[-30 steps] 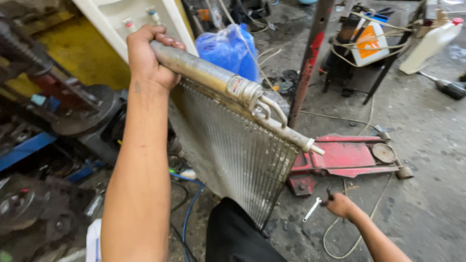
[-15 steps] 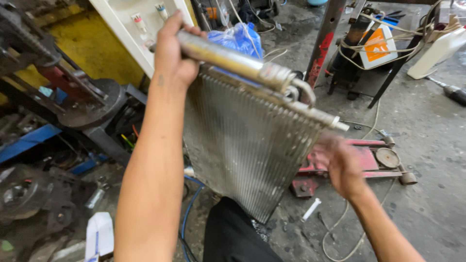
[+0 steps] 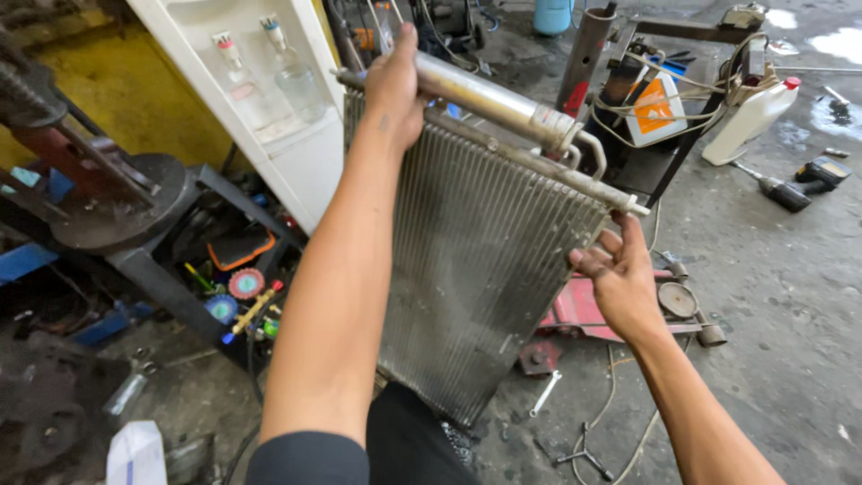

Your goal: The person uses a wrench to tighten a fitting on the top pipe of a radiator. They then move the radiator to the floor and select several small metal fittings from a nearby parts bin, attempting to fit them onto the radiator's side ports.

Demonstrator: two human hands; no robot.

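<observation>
Above the oily workshop floor (image 3: 790, 296), right hand (image 3: 620, 278) has risen, fingers spread against the condenser (image 3: 485, 260); left hand (image 3: 392, 85) keeps its clenched grip on the cylinder (image 3: 489, 99).

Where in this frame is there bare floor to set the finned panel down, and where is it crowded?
Bare concrete lies right of the red floor jack, below the white jug and power tool. Left of the finned panel, held by left hand and right hand, shelves and scrap crowd the floor.
</observation>
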